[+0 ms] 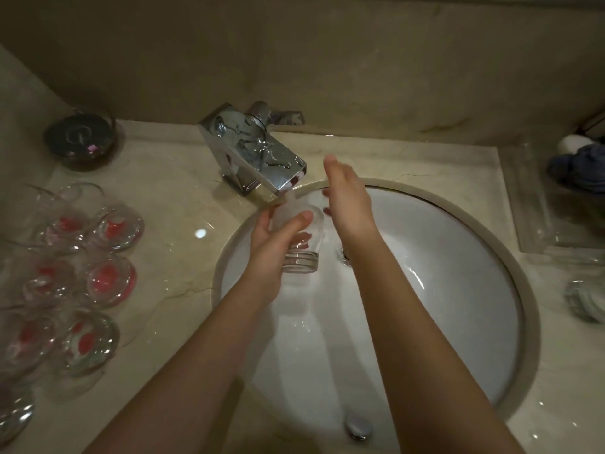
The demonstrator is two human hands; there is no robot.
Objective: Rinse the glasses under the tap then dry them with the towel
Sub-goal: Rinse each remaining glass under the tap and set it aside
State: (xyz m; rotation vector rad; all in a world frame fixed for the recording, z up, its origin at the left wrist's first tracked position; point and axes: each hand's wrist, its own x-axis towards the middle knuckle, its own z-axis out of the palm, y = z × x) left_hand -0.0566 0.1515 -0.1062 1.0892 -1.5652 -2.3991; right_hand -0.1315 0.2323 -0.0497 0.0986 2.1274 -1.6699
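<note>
Both bare forearms reach forward from the lower edge of the view, the two drawing closer together toward the hands. The left hand has its fingers and thumb curled round a clear, ribbed-base drinking glass, gripping it about the middle; the thumb lies across the near side of the grip and the fingertips wrap the far side. The right hand is held just to the right of that grip, fingers straight and together, palm turned toward the left hand, holding nothing. Its fingertips extend beyond the grip.
</note>
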